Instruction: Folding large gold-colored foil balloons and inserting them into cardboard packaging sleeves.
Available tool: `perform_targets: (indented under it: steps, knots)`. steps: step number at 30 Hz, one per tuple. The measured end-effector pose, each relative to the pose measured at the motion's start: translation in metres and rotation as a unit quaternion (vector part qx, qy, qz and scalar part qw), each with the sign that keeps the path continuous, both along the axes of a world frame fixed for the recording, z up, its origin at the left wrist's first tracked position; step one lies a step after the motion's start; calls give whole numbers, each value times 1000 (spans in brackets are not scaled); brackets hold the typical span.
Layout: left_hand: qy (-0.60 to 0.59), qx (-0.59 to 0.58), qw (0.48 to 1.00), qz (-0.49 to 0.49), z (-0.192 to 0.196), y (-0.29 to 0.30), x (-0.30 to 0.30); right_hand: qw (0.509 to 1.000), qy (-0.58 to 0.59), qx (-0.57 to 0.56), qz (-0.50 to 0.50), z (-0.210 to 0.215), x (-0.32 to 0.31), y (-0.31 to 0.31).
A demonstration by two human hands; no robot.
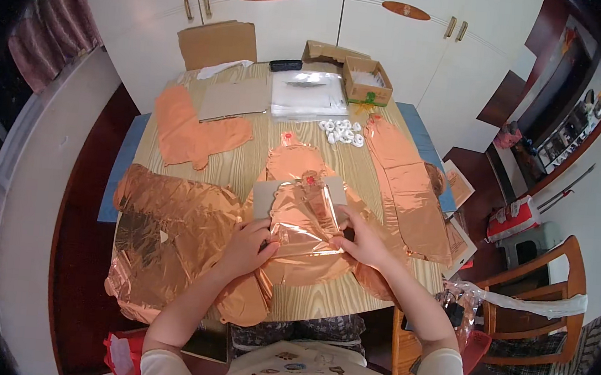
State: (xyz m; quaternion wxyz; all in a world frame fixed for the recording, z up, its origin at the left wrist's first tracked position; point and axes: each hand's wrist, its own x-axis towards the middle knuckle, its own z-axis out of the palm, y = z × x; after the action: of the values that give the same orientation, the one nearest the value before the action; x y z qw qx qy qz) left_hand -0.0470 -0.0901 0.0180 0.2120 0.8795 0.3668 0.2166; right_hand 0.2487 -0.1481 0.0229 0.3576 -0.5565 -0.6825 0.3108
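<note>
A copper-coloured foil balloon (305, 213), flat and folded, lies over a grey cardboard sheet (264, 197) at the near middle of the table. My left hand (249, 246) is closed on its lower left edge, thumb on the foil. At its right edge, my right hand (361, 241) pinches the foil and the board, the fingers partly hidden. More copper foil (295, 162) spreads flat beneath and beyond the board, with a small red mark at its top tab.
Crumpled copper foil (175, 234) covers the table's left side; flat foil balloons lie far left (184, 131) and right (414, 197). Behind are a grey board (233, 99), clear plastic bags (308, 97), white ribbon rolls (341, 130) and a cardboard box (368, 86). A wooden chair (570, 297) stands at right.
</note>
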Motion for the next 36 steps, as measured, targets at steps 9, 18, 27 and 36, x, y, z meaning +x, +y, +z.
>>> perform_targets:
  steps: [9, 18, 27, 36]
  knots:
    - [-33, 2, 999, 3, -4, 2, 1, 997, -55, -52, -12, 6, -2, 10]
    - [-28, 5, 1000, 1, -4, 2, 2, 989, -139, -28, -48, -9, -6, 14]
    - [-38, -2, 999, -10, -4, 1, -1, 977, -200, -77, -11, 14, -11, 9]
    - [-56, 8, 998, -9, -3, -5, 0, 971, -234, -34, -39, 10, -15, -3]
